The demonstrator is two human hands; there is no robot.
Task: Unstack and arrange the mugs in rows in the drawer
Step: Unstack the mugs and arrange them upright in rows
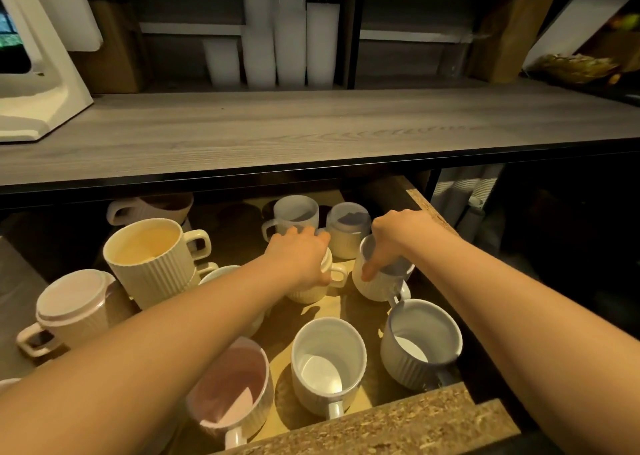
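Both my hands are down in the drawer (398, 423). The left hand (304, 260) grips a cream mug (311, 293) from on top. The right hand (391, 236) pinches the rim of a tilted white mug (375, 288) just beside it. Nearest me sit a pink mug (235, 389), a plain white mug (329, 357) and a grey mug (420, 344). A cream stack (152, 260) crowds the left. Plastic cups (277, 39) stand behind the surface (311, 125).

Warm yellow light filled the drawer (381, 427), and the mugs (329, 361) threw soft shadows on its floor. The shelves (398, 56) above were dim and a little blurred; my wide lens bowed the countertop (311, 125) toward the edges.
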